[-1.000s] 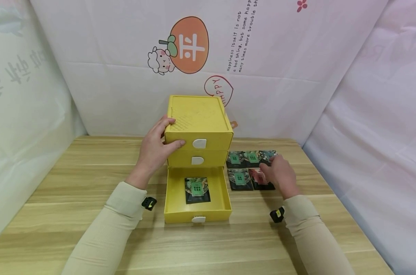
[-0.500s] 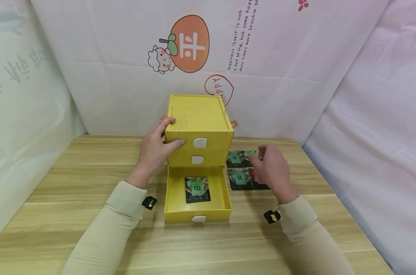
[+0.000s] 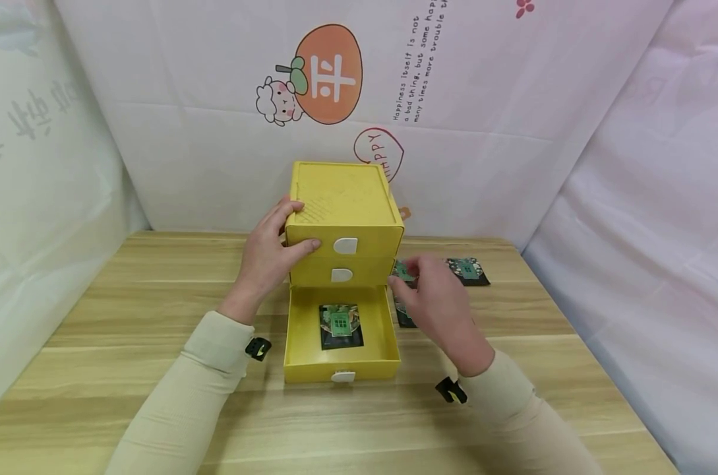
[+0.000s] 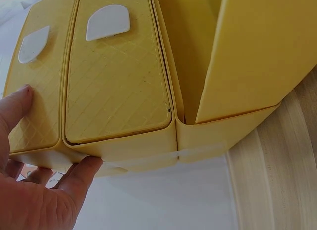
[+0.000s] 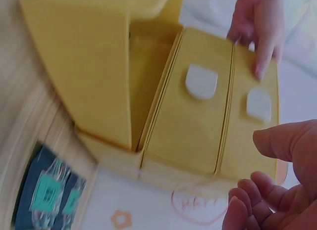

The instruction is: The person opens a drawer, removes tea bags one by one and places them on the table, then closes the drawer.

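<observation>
A yellow drawer cabinet point(image 3: 345, 194) with white tab handles stands mid-table, its bottom drawer point(image 3: 342, 371) pulled out. Inside that drawer lies a flat dark packet with a green label point(image 3: 341, 326). My left hand point(image 3: 264, 264) grips the cabinet's upper left corner, thumb on the top drawer's front and fingers over the top and side. Just right of the cabinet is my right hand point(image 3: 438, 307), with thumb and fingers parted and nothing between them in the right wrist view. It hides part of the packets point(image 5: 47, 193) lying on the table beneath it.
One more packet point(image 3: 468, 271) lies at the back right, beyond my right hand. Printed white cloth point(image 3: 216, 152) hangs behind the wooden table point(image 3: 157, 316) and along both sides.
My right hand has moved left from above the right-hand packets to beside the cabinet, uncovering the back right packet. The left hand, cabinet and open drawer have stayed put.
</observation>
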`<move>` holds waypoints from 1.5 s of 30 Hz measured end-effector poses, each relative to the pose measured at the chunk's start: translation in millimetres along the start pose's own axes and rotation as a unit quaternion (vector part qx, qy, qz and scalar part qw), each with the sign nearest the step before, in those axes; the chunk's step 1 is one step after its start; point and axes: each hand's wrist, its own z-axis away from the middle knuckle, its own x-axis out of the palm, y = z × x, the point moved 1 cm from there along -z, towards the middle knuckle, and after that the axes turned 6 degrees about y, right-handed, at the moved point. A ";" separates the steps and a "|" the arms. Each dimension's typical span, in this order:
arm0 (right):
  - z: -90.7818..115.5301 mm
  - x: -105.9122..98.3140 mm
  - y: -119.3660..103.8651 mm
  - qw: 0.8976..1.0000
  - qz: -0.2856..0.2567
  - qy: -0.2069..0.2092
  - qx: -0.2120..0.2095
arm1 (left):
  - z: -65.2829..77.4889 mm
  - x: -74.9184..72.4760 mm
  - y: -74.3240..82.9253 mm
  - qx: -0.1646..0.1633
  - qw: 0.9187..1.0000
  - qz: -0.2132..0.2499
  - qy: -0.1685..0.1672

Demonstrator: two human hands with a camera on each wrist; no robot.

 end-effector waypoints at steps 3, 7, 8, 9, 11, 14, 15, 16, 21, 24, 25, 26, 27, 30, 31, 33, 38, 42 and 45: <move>5.3 6.2 -11.8 0.999 0.023 -0.017 -0.025 | 0.0 -0.2 0.2 0.002 1.000 0.000 0.001; 8.2 17.9 -25.8 0.994 0.061 -0.070 -0.050 | -0.5 -0.3 -0.4 0.004 1.000 0.002 0.002; 8.3 21.6 -28.8 0.992 0.071 -0.085 -0.056 | -0.7 -0.4 -0.6 0.005 1.000 0.003 0.002; 8.3 25.8 -31.3 0.990 0.081 -0.101 -0.063 | -0.7 -0.4 -0.4 0.006 1.000 0.003 0.003; 7.9 34.1 -35.3 0.984 0.096 -0.131 -0.073 | -0.6 -0.5 0.0 0.006 1.000 0.004 0.003; 7.5 45.7 -39.5 0.976 0.111 -0.167 -0.089 | 0.4 -0.6 1.2 0.005 1.000 0.002 0.002; 7.7 48.9 -40.6 0.973 0.116 -0.175 -0.095 | 0.8 -0.6 1.7 0.004 1.000 0.001 0.002; 7.7 52.3 -41.1 0.971 0.118 -0.182 -0.099 | 1.0 -0.6 1.5 0.003 1.000 0.000 0.001; 8.3 64.5 -42.7 0.965 0.127 -0.208 -0.096 | 1.5 -0.6 0.3 0.002 1.000 -0.002 0.000; 8.0 69.7 -41.5 0.963 0.133 -0.220 -0.087 | 1.0 -0.7 0.1 0.001 1.000 0.002 0.000; 7.9 71.4 -40.7 0.962 0.133 -0.221 -0.087 | 0.6 -0.7 0.0 0.000 1.000 0.003 0.000; 7.7 72.9 -39.9 0.962 0.133 -0.221 -0.088 | 0.5 -0.7 0.3 -0.001 1.000 0.005 0.000; 7.5 74.2 -39.4 0.962 0.133 -0.220 -0.091 | 0.3 -0.7 0.3 -0.001 1.000 0.005 0.000; 7.4 79.3 -37.2 0.962 0.139 -0.212 -0.097 | -0.3 -0.8 -0.1 -0.003 1.000 0.006 -0.001; 7.3 81.0 -36.7 0.963 0.138 -0.212 -0.094 | -0.3 -0.8 0.3 -0.003 1.000 0.006 -0.001; 7.3 84.8 -35.9 0.963 0.142 -0.214 -0.083 | -0.3 -1.0 0.7 -0.003 1.000 0.005 -0.001; 8.6 94.4 -35.0 0.961 0.158 -0.220 -0.055 | -0.6 -1.3 0.7 0.001 1.000 0.001 -0.001; 10.5 99.0 -35.7 0.955 0.191 -0.218 -0.063 | -0.1 -1.3 1.1 0.002 1.000 -0.003 0.000; 11.7 100.7 -35.7 0.950 0.213 -0.211 -0.084 | 0.4 -1.3 2.0 0.001 1.000 -0.001 0.001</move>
